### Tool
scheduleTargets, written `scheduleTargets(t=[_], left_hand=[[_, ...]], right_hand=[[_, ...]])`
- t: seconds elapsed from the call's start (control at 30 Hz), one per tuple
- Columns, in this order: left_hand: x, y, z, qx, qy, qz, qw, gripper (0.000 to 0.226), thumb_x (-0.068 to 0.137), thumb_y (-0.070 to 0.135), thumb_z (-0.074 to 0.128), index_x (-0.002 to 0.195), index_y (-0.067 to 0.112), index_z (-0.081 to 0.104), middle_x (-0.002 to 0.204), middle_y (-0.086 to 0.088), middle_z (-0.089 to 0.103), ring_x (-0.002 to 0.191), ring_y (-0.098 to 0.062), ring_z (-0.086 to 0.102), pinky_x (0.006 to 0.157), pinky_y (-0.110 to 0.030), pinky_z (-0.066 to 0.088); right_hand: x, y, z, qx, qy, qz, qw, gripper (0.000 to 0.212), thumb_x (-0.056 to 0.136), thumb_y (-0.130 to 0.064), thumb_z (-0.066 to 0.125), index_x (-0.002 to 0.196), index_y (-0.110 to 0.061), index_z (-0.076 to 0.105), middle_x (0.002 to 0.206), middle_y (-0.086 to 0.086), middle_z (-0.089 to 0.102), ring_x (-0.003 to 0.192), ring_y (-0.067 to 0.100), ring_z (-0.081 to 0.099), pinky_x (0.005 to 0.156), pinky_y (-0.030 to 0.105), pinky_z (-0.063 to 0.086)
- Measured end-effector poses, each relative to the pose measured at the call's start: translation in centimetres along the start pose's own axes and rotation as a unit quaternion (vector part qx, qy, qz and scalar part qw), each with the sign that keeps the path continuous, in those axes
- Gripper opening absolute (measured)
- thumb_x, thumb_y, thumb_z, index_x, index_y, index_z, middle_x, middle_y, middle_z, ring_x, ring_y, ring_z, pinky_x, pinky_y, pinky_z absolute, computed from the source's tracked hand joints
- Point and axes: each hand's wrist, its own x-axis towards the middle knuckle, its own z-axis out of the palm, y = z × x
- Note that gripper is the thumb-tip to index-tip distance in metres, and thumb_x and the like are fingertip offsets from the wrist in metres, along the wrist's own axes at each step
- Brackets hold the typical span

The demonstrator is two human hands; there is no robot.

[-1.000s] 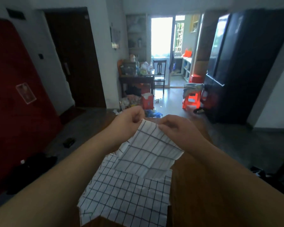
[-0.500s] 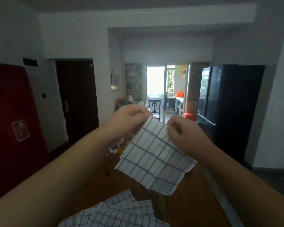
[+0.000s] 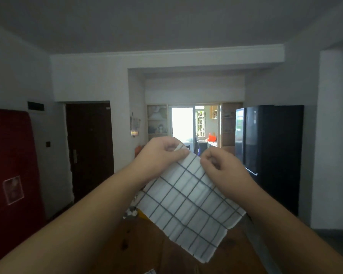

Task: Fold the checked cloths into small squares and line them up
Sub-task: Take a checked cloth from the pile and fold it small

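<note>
A white cloth with dark checks hangs in the air in front of me, above the wooden table. It looks doubled over and dangles down to the right. My left hand pinches its top corner, and my right hand pinches the top edge right beside it. Both hands are raised to about chest height, close together. A tiny corner of another checked cloth peeks in at the bottom edge of the view.
A dark brown door and a red panel stand on the left. A black fridge is on the right. A bright doorway with shelves lies straight ahead.
My view has tilted upward and both hands have lifted the cloth higher off the table. The pile of checked cloths on the table has dropped almost out of sight.
</note>
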Motion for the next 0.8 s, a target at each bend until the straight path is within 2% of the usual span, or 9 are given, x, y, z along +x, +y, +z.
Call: scheduleTargets(t=[0.1, 0.2, 0.27, 0.33, 0.4, 0.5, 0.63, 0.73, 0.8], left_hand=[[0.5, -0.3, 0.2, -0.021, 0.008, 0.009, 1.0, 0.013, 0.095, 0.021, 0.07, 0.096, 0.01, 0.075, 0.094, -0.014, 0.076, 0.088, -0.026, 0.073, 0.087, -0.046, 0.058], [0.5, -0.8, 0.9, -0.02, -0.004, 0.011, 1.0, 0.015, 0.095, 0.022, 0.069, 0.096, 0.008, 0.074, 0.095, -0.016, 0.074, 0.082, -0.018, 0.069, 0.089, -0.05, 0.056], [0.3, -1.0, 1.3, -0.015, -0.015, 0.018, 1.0, 0.017, 0.095, 0.026, 0.069, 0.097, 0.01, 0.074, 0.095, -0.015, 0.073, 0.087, -0.02, 0.069, 0.091, -0.052, 0.055], [0.2, -1.2, 1.6, -0.029, -0.02, 0.015, 0.999, 0.016, 0.095, 0.027, 0.07, 0.1, 0.013, 0.075, 0.098, -0.01, 0.075, 0.097, -0.024, 0.071, 0.094, -0.048, 0.054], [0.1, -1.6, 2.0, -0.047, -0.014, 0.006, 0.999, 0.016, 0.094, 0.026, 0.071, 0.101, 0.013, 0.077, 0.1, -0.006, 0.076, 0.101, -0.021, 0.071, 0.097, -0.042, 0.054], [0.0, -2.2, 2.3, -0.051, 0.012, 0.001, 0.999, 0.015, 0.093, 0.023, 0.072, 0.097, 0.01, 0.079, 0.093, -0.003, 0.077, 0.091, -0.013, 0.07, 0.092, -0.04, 0.054], [0.2, -2.4, 2.2, -0.064, 0.033, -0.024, 0.997, 0.015, 0.093, 0.023, 0.073, 0.088, 0.01, 0.079, 0.085, -0.003, 0.075, 0.08, -0.009, 0.068, 0.084, -0.035, 0.057], [0.3, -2.6, 2.0, -0.078, 0.045, -0.037, 0.995, 0.016, 0.092, 0.023, 0.074, 0.086, 0.009, 0.079, 0.083, -0.006, 0.077, 0.076, -0.009, 0.068, 0.076, -0.028, 0.056], [0.3, -2.8, 1.8, -0.059, 0.051, -0.047, 0.996, 0.018, 0.091, 0.026, 0.075, 0.089, 0.008, 0.08, 0.088, -0.009, 0.078, 0.077, -0.009, 0.07, 0.074, -0.026, 0.057]], right_hand=[[0.2, -0.4, 0.0, 0.025, -0.003, 0.0, 1.0, 0.013, 0.099, -0.029, 0.057, 0.09, -0.027, 0.066, 0.086, 0.002, 0.07, 0.079, 0.014, 0.063, 0.075, 0.032, 0.053], [0.7, -0.7, 0.5, 0.018, -0.005, -0.009, 1.0, 0.013, 0.098, -0.03, 0.06, 0.09, -0.025, 0.07, 0.084, 0.002, 0.072, 0.08, 0.015, 0.066, 0.079, 0.039, 0.054], [0.9, -0.6, 0.9, 0.003, 0.002, -0.012, 1.0, 0.015, 0.098, -0.03, 0.061, 0.088, -0.024, 0.07, 0.081, 0.002, 0.071, 0.08, 0.017, 0.067, 0.079, 0.041, 0.056], [0.9, -0.2, 1.2, 0.002, 0.012, -0.011, 1.0, 0.016, 0.097, -0.03, 0.061, 0.086, -0.022, 0.069, 0.08, 0.005, 0.071, 0.08, 0.021, 0.067, 0.078, 0.041, 0.054], [0.8, 0.5, 1.5, 0.015, 0.017, -0.006, 1.0, 0.018, 0.097, -0.031, 0.063, 0.084, -0.019, 0.069, 0.081, 0.012, 0.07, 0.081, 0.028, 0.066, 0.078, 0.042, 0.053], [0.7, 1.2, 2.0, 0.032, 0.011, -0.002, 0.999, 0.017, 0.095, -0.028, 0.065, 0.085, -0.017, 0.072, 0.082, 0.017, 0.07, 0.083, 0.034, 0.066, 0.079, 0.046, 0.054], [0.7, 2.0, 2.3, 0.024, 0.009, 0.01, 1.0, 0.019, 0.096, -0.026, 0.064, 0.086, -0.014, 0.075, 0.082, 0.01, 0.073, 0.082, 0.025, 0.067, 0.079, 0.039, 0.054], [0.5, 3.0, 2.4, 0.016, 0.0, 0.012, 1.0, 0.021, 0.097, -0.026, 0.063, 0.086, -0.012, 0.075, 0.085, 0.014, 0.073, 0.084, 0.03, 0.067, 0.08, 0.041, 0.054], [0.3, 3.3, 2.1, 0.001, -0.012, 0.013, 1.0, 0.021, 0.097, -0.026, 0.062, 0.084, -0.016, 0.075, 0.081, 0.007, 0.072, 0.081, 0.019, 0.066, 0.076, 0.031, 0.052]])
